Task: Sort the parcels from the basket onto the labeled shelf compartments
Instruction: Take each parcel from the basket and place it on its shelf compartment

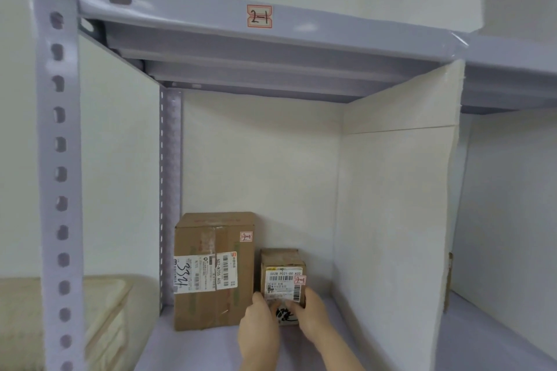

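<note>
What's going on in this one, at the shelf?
A person grips a small parcel with both hands, left hand and right hand at its lower front, in the compartment under the 2-1 label. The parcel bears its own 2-1 tag. A larger parcel, also tagged 2-1, stands just left of it on the shelf board. A white divider bounds the compartment on the right.
</note>
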The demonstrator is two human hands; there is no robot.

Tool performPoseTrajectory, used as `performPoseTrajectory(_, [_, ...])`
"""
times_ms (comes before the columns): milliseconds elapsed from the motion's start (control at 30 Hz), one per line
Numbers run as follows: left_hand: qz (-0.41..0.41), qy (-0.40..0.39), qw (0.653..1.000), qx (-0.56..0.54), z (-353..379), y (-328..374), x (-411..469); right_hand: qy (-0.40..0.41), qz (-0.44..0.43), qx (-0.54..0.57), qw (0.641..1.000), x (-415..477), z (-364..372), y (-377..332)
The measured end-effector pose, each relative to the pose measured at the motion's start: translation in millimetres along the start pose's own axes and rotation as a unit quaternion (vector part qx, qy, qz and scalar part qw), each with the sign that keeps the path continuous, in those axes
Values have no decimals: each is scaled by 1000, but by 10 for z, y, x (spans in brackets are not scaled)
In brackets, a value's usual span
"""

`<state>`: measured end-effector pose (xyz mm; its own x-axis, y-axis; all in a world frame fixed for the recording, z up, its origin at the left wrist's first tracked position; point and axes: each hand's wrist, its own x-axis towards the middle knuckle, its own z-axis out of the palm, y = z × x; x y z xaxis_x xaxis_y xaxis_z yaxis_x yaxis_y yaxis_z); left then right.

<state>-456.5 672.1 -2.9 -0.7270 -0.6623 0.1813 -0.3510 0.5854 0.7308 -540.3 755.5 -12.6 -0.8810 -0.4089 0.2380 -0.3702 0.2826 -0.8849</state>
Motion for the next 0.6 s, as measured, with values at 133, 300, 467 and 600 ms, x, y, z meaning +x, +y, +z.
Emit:
performPoseTrajectory(133, [-13, 10, 1000, 5, 28, 51, 77, 2, 3, 15, 1000, 100, 34, 29])
performPoseTrajectory(300, [-31, 12, 999, 38, 52, 87, 139, 27, 18, -10, 999, 152, 86, 59])
performPoseTrajectory(467, [-40, 37, 998, 33, 78, 84, 159, 78, 10, -21, 997, 167, 134, 62])
performPoseTrajectory(600, [-41, 36, 998, -14, 84, 63, 144, 42, 17, -30, 999, 171, 95, 64])
